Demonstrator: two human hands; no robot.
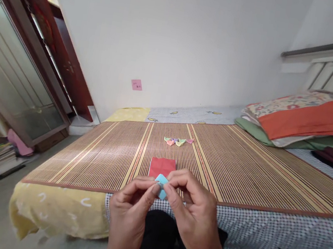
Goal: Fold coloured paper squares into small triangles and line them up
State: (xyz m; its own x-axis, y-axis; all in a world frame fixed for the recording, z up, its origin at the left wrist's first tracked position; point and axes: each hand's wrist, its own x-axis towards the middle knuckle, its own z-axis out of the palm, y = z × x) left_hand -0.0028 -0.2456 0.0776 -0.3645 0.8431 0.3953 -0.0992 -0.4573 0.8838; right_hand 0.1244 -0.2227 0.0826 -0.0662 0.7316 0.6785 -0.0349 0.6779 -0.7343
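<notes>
A small blue paper (pixel 162 179) is held up between both hands, pinched at one side by thumb and fingers of the left hand (pixel 131 210) and at the other by the right hand (pixel 195 218). Its edges are probably best kept aligned with one pinch steady while creases are pressed with the other (fine folds cannot be made out). On the striped mat (pixel 110 162), a red sheet (pixel 162 165) is partly hidden by the right fingers; beyond it, small coloured pieces (pixel 179 142) are set in a row.
</notes>
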